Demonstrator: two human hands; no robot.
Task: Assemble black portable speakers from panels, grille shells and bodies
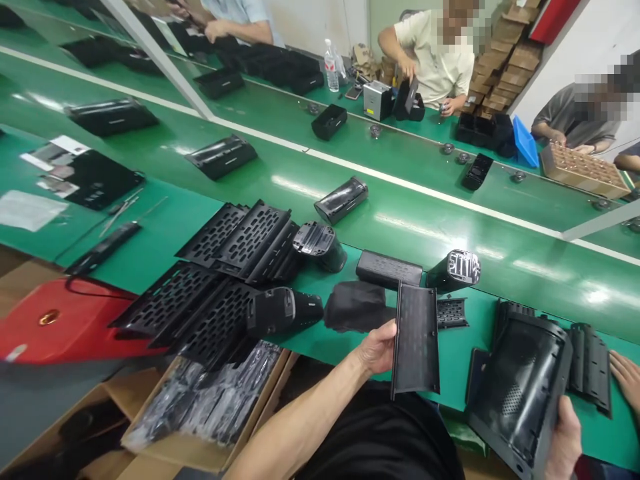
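Observation:
My left hand (pixel 379 348) is closed on the edge of a black speaker grille panel (pixel 416 343), held upright over the table's front edge. My right hand (pixel 564 437) grips a black curved speaker housing (pixel 520 393) from its right side; a patch of small holes shows on its face. Behind the left hand lie a dark cloth (pixel 357 305) and a smaller slotted grille piece (pixel 451 312). A long black speaker body (pixel 389 268) lies behind the cloth. A black housing with a shiny end (pixel 463 268) stands to its right.
Slotted grille panels (pixel 255 233) are stacked at left, beside a black housing (pixel 283 310). Below are a carton of wrapped parts (pixel 210 393) and a red stool (pixel 75 320). A green conveyor (pixel 280 173) carries housings. Another person's hand (pixel 627 380) is at right; co-workers sit opposite.

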